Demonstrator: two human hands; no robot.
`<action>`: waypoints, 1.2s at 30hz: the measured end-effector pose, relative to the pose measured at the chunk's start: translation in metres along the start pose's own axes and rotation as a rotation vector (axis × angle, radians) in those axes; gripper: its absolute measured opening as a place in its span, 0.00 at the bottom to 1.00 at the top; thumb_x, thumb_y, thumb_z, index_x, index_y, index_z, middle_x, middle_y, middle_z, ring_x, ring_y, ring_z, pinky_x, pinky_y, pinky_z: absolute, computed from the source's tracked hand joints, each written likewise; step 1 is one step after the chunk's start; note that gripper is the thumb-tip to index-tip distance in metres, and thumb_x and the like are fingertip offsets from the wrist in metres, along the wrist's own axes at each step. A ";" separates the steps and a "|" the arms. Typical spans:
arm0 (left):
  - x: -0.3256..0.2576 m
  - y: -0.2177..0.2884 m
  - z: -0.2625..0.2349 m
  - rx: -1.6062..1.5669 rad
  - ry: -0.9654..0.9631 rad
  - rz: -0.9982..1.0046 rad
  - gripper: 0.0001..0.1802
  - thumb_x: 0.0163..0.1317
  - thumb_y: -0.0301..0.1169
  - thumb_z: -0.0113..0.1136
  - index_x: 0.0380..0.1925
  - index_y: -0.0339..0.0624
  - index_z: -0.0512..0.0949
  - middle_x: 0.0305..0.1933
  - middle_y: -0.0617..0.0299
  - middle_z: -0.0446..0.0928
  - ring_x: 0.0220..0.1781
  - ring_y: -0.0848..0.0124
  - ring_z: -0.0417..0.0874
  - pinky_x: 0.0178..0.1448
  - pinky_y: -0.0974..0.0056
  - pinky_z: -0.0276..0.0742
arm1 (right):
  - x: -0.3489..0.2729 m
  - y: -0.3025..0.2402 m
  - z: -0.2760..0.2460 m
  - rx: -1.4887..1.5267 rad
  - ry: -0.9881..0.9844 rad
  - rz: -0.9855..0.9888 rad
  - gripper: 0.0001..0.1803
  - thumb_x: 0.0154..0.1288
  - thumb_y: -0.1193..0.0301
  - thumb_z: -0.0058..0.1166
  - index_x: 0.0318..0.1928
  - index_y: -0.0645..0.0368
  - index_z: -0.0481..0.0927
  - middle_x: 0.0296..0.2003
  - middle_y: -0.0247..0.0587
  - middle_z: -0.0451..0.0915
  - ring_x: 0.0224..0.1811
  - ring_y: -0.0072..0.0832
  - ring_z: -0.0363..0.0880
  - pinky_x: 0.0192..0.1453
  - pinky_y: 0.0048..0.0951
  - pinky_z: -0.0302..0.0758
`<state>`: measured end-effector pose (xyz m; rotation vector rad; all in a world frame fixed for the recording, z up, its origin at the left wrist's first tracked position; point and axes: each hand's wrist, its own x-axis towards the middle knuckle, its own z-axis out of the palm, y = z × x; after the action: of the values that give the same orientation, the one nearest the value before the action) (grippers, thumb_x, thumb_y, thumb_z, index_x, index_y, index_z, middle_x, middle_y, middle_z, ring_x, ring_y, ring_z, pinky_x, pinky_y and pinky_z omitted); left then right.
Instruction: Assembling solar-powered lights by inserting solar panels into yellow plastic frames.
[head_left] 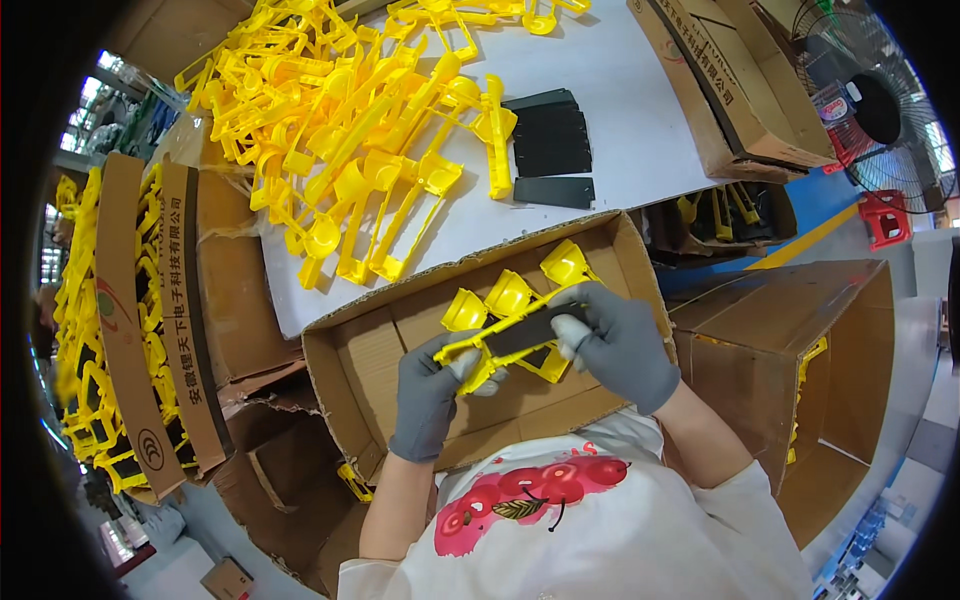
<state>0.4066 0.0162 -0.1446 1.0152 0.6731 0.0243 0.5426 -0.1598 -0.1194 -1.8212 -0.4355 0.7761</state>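
Yellow parts (565, 264) in cardboard box (372, 365)

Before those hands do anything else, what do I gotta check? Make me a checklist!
1. Left hand gripping the yellow part: ok, near one end.
2. Right hand on the black strip: ok, its thumb rests on it.
3. Strip lined up all the way along: cannot tell, the right hand covers one end.
4. Gloves on: ok, both grey.
5. Cardboard box below bare inside: not ok, other yellow parts lie there.
6. Spare black strips on the table: ok, past the box.
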 end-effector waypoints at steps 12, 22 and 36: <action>0.005 0.002 0.004 -0.004 0.052 0.043 0.20 0.61 0.32 0.59 0.49 0.27 0.75 0.37 0.50 0.81 0.29 0.66 0.84 0.32 0.69 0.81 | 0.001 -0.001 0.003 0.000 0.051 -0.040 0.09 0.61 0.75 0.57 0.42 0.59 0.77 0.26 0.44 0.82 0.25 0.31 0.81 0.32 0.27 0.77; 0.006 -0.004 0.009 0.006 0.005 0.017 0.17 0.61 0.27 0.58 0.48 0.29 0.76 0.37 0.51 0.81 0.31 0.66 0.84 0.33 0.68 0.81 | 0.007 -0.002 0.001 -0.171 0.077 -0.166 0.08 0.61 0.72 0.57 0.40 0.57 0.77 0.29 0.46 0.83 0.29 0.42 0.83 0.33 0.33 0.78; -0.015 -0.001 -0.014 0.233 -0.012 -0.091 0.12 0.59 0.20 0.59 0.44 0.26 0.78 0.31 0.53 0.81 0.29 0.69 0.84 0.31 0.70 0.80 | -0.005 0.045 0.006 -0.403 -0.124 -0.262 0.13 0.59 0.65 0.62 0.43 0.56 0.79 0.23 0.42 0.80 0.24 0.37 0.81 0.30 0.32 0.76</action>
<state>0.3869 0.0220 -0.1430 1.2064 0.7218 -0.1428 0.5323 -0.1757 -0.1608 -2.0348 -0.9467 0.6524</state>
